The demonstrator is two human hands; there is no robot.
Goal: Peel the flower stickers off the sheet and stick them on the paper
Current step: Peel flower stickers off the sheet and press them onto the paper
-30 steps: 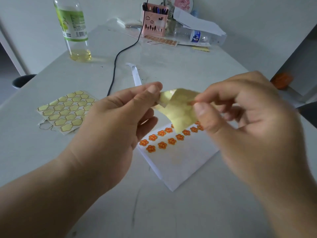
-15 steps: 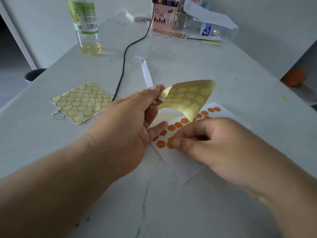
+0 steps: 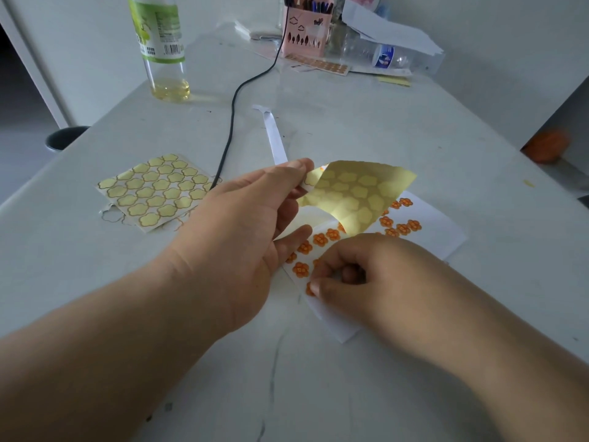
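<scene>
My left hand pinches the corner of a yellow sticker sheet, which curls up above the white paper. Several orange flower stickers sit in rows on that paper. My right hand rests on the paper's near end, thumb and fingertip pressing an orange flower sticker down; most of it is hidden under the fingers.
A used yellow sheet with flower cut-outs lies at the left. A black cable and a white paper strip run up the table. A bottle, a pink pen holder and clutter stand at the back.
My right hand left the sheet, came down to the paper with a sticker and shifted it nearer me. My left hand still holds the sheet, now uncurled.
</scene>
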